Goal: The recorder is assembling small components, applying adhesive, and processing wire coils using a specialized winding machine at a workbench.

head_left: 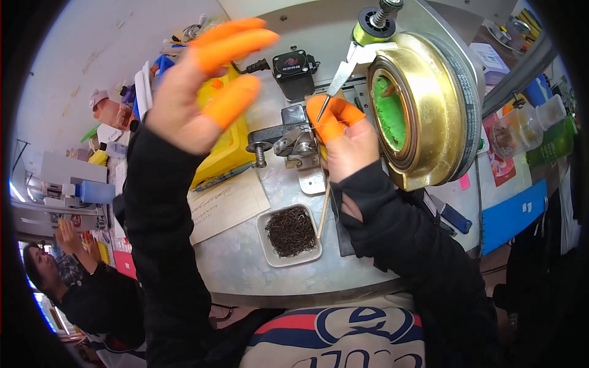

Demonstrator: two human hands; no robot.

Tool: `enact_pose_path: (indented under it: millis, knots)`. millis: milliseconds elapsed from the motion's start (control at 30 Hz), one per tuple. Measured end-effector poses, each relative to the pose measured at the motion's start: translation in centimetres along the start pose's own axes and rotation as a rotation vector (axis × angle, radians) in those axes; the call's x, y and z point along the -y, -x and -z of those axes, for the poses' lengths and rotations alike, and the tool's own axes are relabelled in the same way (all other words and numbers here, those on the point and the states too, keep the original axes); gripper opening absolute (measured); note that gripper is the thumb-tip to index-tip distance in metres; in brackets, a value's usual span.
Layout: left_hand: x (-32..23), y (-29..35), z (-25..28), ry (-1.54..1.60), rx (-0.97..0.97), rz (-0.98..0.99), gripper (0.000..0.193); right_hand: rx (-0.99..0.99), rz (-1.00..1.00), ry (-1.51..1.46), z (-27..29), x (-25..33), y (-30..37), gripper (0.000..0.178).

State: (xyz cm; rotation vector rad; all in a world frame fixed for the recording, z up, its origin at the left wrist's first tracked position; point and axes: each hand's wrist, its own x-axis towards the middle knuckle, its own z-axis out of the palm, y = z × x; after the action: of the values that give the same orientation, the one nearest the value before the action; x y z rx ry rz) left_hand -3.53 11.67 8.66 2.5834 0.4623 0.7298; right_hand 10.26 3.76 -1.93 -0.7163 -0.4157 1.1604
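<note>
My left hand [187, 92], with orange finger covers, is raised over a yellow tray [236, 144], its fingers apart and nothing in them. At the middle of the bench, my right hand [348, 138] is closed in a pinch beside a small metal clamp device [302, 144]. Orange covers are on its fingertips too. A fine line shows by these fingers; what they pinch is too small to make out. A pointed metal arm [340, 73] reaches down to them from below a spool of lime-green thread [371, 26]. Close by on the right stands a large brass-coloured wheel [429, 110] with a green lining.
A white dish [265, 250] of small dark wire-like pieces stands near the bench's front edge, beside a thin stick [324, 211]. Behind the clamp is a black box [293, 73]. A paper with handwriting [230, 205] lies left. Another person [92, 294] sits at far left.
</note>
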Motion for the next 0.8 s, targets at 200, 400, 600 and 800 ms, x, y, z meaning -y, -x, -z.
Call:
enact_pose_path:
  millis: [200,400,600,800]
  knots:
    - [2.9,-3.2,-4.4,0.134,0.349,-0.095,0.028,-0.015,0.09,0.088,0.7,-0.6,-1.8,0.016]
    - [-0.7,-0.9,-3.8,-0.229,-0.153,-0.062,0.012,0.058,0.175,0.475,1.4,0.5,2.6,0.032]
    - [-8.3,2.2,-6.5,-0.246,-0.009,-0.016,0.015,0.335,0.452,0.964,5.3,3.3,8.0,0.039]
    - [-11.6,8.0,-10.3,-0.07,0.167,0.031,0.019,0.617,0.699,1.608,4.6,3.6,6.8,0.033]
